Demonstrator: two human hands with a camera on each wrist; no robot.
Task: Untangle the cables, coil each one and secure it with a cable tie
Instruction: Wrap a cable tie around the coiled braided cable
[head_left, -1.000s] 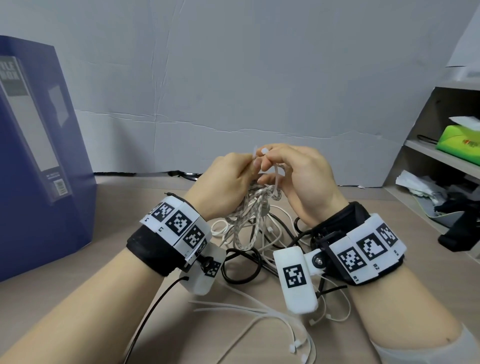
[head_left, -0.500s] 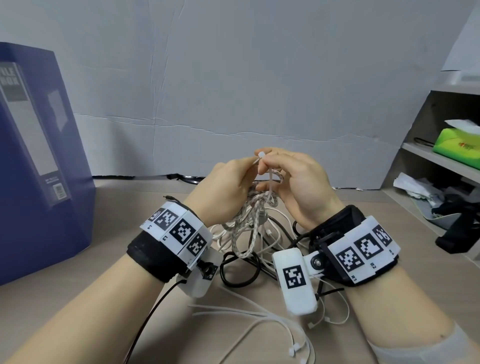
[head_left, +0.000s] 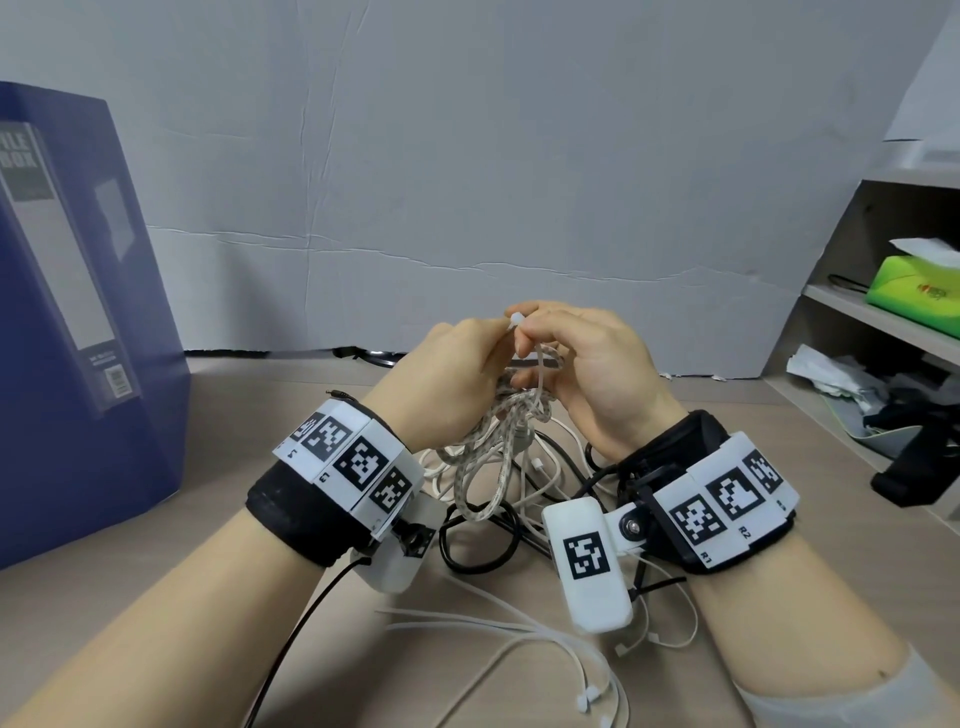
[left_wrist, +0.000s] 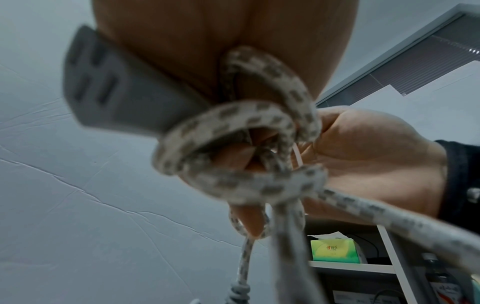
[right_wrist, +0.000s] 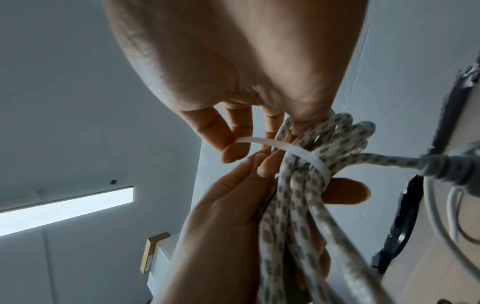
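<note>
The coiled braided cable (head_left: 496, 457) hangs downward, long axis vertical; left hand (head_left: 447, 384) grips it; right hand (head_left: 587, 364) pinches the cable tie (right_wrist: 298, 152) around it; both hands sit slightly higher than 1 second before.

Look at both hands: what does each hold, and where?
The left hand grips the coiled braided cable at the tied end of the bundle. The right hand pinches the white cable tie by its free end.

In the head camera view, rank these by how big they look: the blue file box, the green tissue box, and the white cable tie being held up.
Largest to smallest, as they appear:
1. Blue file box, though it sits nearer the camera.
2. Green tissue box, partly cut off by the frame edge.
3. Cable tie, a thin strip mostly hidden by fingers.
</note>
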